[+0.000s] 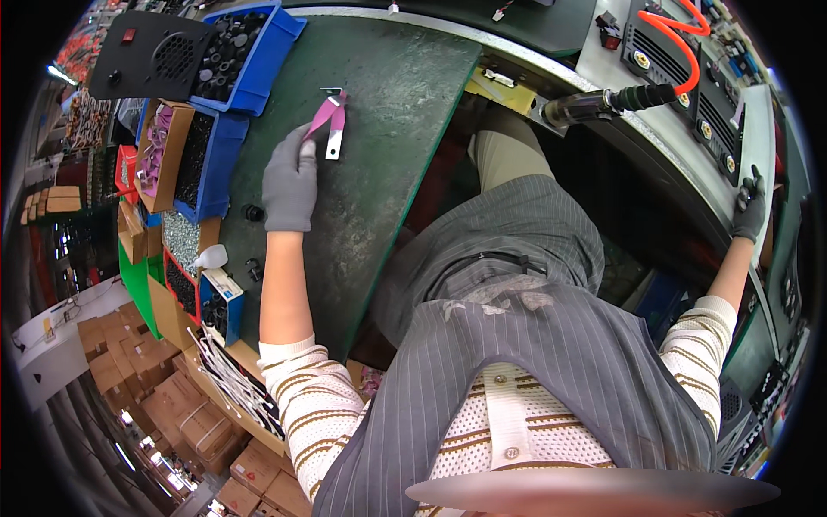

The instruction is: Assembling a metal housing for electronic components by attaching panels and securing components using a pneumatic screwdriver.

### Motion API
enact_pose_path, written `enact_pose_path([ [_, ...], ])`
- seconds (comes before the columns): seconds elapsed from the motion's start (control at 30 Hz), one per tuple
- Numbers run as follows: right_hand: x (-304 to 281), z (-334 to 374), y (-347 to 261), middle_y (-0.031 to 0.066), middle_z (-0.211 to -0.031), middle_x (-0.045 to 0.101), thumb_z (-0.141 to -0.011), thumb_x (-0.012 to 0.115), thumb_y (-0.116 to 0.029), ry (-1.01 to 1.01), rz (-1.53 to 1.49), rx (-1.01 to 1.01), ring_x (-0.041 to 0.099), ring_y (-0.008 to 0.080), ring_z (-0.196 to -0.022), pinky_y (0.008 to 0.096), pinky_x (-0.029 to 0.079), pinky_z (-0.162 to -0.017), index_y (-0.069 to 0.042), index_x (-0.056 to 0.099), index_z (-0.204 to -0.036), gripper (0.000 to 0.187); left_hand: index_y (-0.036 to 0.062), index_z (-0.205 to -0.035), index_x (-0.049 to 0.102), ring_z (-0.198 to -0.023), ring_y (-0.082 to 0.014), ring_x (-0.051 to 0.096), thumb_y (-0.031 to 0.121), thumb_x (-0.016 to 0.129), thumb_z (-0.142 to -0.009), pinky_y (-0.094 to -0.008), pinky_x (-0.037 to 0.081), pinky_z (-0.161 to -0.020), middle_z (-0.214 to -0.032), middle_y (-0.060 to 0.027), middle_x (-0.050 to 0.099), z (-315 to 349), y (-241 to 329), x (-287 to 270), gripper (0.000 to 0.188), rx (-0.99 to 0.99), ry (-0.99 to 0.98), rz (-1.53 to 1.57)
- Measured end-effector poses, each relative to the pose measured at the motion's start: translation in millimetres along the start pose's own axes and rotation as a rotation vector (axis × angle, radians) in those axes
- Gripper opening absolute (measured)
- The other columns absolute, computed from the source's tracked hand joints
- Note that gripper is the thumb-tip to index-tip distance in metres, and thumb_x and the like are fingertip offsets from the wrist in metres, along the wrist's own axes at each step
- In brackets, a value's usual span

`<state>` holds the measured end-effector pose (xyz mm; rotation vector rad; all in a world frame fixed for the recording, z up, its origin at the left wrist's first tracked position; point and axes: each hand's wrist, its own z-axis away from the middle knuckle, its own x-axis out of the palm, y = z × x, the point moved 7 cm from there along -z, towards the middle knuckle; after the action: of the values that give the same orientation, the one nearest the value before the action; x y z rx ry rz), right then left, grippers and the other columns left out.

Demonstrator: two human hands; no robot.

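My left hand point(289, 185), in a grey glove, is closed at the fingertips on a bent metal bracket point(334, 142) with pink film over part of it. The bracket is over the dark green worktop, its bare end with a small hole pointing toward me. Far to the right, my right hand point(750, 207), in a dark grey glove, lies against a long pale metal rail point(760, 129). Its fingers look loosely spread, with nothing visible held in them. Black slotted panels point(715, 129) with round fittings lie just beyond that hand.
Blue bins point(220, 159) of small black parts line the left edge, beside a box of pink-filmed pieces point(157, 151). A black speaker panel point(151, 56) rests on one bin. Two black caps lie near my left arm. A pneumatic screwdriver point(586, 108) with an orange coiled hose point(689, 56) is at upper right.
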<state>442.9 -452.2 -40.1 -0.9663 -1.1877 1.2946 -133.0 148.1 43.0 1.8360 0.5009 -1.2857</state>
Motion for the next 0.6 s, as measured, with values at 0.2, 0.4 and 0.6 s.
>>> enact_pose_path([
  [0.2,-2,-8,0,0.0008,-0.086,0.057,-0.096,0.051,-0.019,-0.087,0.018,-0.023,0.043,0.0023,-0.059,0.0145,0.029,-0.043,-0.006,0.05,-0.132,0.038,0.0071,-0.123,0.057,-0.069,-0.0119,0.055,0.028,0.047,-0.097,-0.0261,0.044,-0.06,-0.087,-0.0043,0.061,21,3,-32,0.035,-0.09,-0.032,0.43],
  [0.4,-12,-13,5,0.0086,-0.114,0.06,-0.096,0.046,-0.012,-0.127,-0.068,-0.037,0.049,0.0063,-0.073,0.0154,0.038,-0.055,-0.004,0.045,-0.135,0.04,0.0021,-0.124,0.055,-0.062,-0.0038,0.041,0.025,0.047,-0.096,-0.0191,0.035,-0.054,-0.079,0.0035,0.051,47,100,22,0.038,-0.178,-0.543,0.962],
  [0.6,7,26,-23,0.007,-0.121,0.061,-0.094,0.052,-0.006,-0.102,0.711,-0.726,0.054,0.0073,-0.095,0.0175,0.046,-0.074,-0.005,0.053,-0.127,0.034,0.001,-0.121,0.058,-0.069,-0.0041,0.052,0.011,0.066,-0.084,-0.0182,0.044,-0.061,-0.087,-0.0005,0.062,42,194,49,0.04,-0.092,-0.668,0.903],
])
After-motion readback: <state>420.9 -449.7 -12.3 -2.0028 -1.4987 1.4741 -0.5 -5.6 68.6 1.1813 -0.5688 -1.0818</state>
